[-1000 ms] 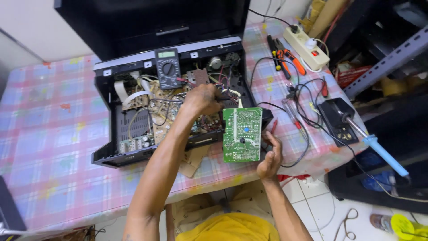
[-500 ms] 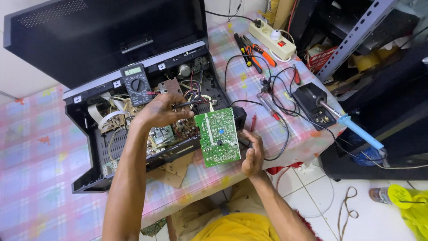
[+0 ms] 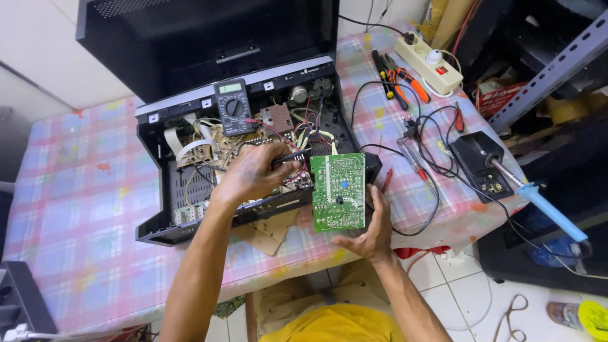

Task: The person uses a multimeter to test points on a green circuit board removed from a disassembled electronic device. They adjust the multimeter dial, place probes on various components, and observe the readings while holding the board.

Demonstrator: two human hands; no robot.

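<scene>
An opened black electronics chassis (image 3: 161,231) full of wires and boards lies on the plaid-covered table. My left hand (image 3: 250,177) reaches into it and pinches a slim black probe (image 3: 292,158) just left of a green circuit board (image 3: 339,190). The board stands upright at the chassis's front right corner, its solder side facing me. My right hand (image 3: 370,231) grips that board by its lower right edge, thumb along the side. A grey multimeter (image 3: 233,114) rests on the chassis's rear rim, with a red lead running into the wiring.
Right of the chassis lie a screwdriver (image 3: 411,161), pliers (image 3: 405,79), a white power strip (image 3: 429,60), and a black soldering stand (image 3: 481,161) holding a blue-handled iron (image 3: 551,209). Black cables loop between them. The black cover (image 3: 202,44) stands behind. The table's front edge is by my knees.
My head has turned, so the whole scene has shifted in view. My left hand has come closer to the green board and now pinches the probe; my right hand keeps its hold on the board.
</scene>
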